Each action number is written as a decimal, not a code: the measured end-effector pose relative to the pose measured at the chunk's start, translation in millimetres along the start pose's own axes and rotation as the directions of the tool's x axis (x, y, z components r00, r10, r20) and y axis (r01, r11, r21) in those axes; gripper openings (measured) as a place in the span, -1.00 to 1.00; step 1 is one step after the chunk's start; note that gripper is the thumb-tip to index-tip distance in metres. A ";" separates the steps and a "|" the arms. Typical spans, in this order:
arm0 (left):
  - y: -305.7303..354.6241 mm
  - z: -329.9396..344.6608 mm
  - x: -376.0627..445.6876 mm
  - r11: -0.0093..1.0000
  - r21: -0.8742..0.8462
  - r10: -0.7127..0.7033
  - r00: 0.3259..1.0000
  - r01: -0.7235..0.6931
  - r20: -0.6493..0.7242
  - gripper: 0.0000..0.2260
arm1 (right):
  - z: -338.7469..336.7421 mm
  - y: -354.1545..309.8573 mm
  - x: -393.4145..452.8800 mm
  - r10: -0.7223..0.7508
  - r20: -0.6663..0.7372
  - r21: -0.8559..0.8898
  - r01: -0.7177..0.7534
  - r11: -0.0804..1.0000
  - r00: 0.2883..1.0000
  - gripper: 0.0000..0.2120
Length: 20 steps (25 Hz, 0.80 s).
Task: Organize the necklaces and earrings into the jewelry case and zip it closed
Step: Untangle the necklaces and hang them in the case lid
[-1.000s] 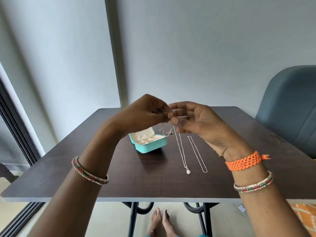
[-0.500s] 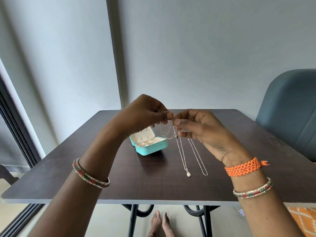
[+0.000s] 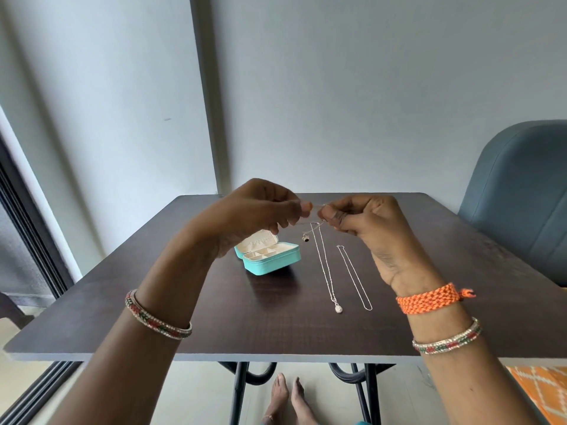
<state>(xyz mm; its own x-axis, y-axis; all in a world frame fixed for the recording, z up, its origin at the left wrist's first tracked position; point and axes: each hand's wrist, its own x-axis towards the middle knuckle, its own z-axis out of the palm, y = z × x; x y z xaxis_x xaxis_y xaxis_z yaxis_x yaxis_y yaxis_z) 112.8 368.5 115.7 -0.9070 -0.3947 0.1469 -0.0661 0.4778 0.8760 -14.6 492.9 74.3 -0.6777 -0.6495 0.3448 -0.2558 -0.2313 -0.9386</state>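
Silver chain [image 3: 310, 223] with a dark pendant hangs pinched between my left hand [image 3: 257, 210] and right hand [image 3: 365, 219] above the tabletop [image 3: 214, 317]. Below my left hand sits the open teal jewelry case [image 3: 271, 260]; two necklaces [image 3: 328, 268] lie under my right.

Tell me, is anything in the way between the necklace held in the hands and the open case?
Nothing visible. Both hands, left and right, pinch the necklace in the air just right of the open case. Its compartments face up, uncovered. The two other chains lie farther right on the table.
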 end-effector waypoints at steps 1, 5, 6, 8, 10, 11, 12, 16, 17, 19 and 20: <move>-1.1 1.4 0.8 0.987 -0.162 -0.014 1.000 0.012 -0.014 -0.85 | 2.2 0.6 -0.9 0.004 -0.005 0.004 -0.004 1.000 1.000 -0.91; -2.5 4.2 1.9 0.763 -0.638 -0.101 0.994 0.102 0.037 -0.92 | 12.2 0.8 -8.3 0.013 0.069 -0.072 -0.008 0.997 0.998 -0.92; -2.6 5.2 1.7 0.740 -0.665 -0.098 0.994 0.100 0.040 -0.93 | 14.7 0.5 -9.4 0.008 0.066 -0.104 -0.001 0.995 0.998 -0.91; -1.7 9.2 0.4 0.722 -0.687 -0.102 0.995 0.084 0.014 -0.92 | 19.4 1.6 -10.2 -0.001 0.052 -0.139 0.008 0.990 0.999 -0.88; -0.6 15.9 1.1 0.716 -0.696 -0.127 0.991 0.057 -0.050 -0.88 | 24.3 3.8 -11.3 0.008 0.061 -0.146 0.001 0.989 0.998 -0.83; -1.1 18.9 1.7 0.720 -0.693 -0.138 0.986 0.039 -0.089 -0.86 | 26.1 5.8 -11.8 0.013 0.068 -0.173 -0.001 0.985 0.998 -0.82; -2.9 21.3 2.7 0.746 -0.666 -0.139 0.982 0.020 -0.127 -0.83 | 26.7 8.5 -11.9 0.020 0.078 -0.216 -0.002 0.976 0.997 -0.82; -9.5 18.6 8.0 0.934 -0.357 -0.061 0.975 -0.020 -0.214 -0.82 | 18.4 9.0 -8.7 0.071 0.141 -0.210 -0.041 0.977 0.987 -0.94; -8.8 15.7 8.8 0.956 -0.293 -0.049 0.974 -0.019 -0.223 -0.82 | 14.2 6.2 -5.6 0.053 0.152 -0.145 -0.031 0.989 0.987 -0.89; -5.5 11.3 10.7 0.987 -0.158 -0.029 0.967 -0.011 -0.251 -0.84 | 7.7 -2.2 2.5 -0.021 0.166 -0.073 0.034 0.997 0.986 -0.81; -3.8 9.8 11.7 0.996 -0.092 -0.023 0.961 -0.002 -0.277 -0.85 | 6.8 -6.6 6.5 -0.062 0.179 -0.076 0.076 0.994 0.982 -0.82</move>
<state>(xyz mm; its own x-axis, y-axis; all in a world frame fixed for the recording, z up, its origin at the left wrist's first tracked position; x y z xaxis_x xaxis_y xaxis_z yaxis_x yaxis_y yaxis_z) 98.4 369.7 109.6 -0.7548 -0.6074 0.2478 -0.0253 0.4044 0.9142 -12.6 485.3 82.7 -0.5265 -0.7530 0.3947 -0.3582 -0.2245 -0.9062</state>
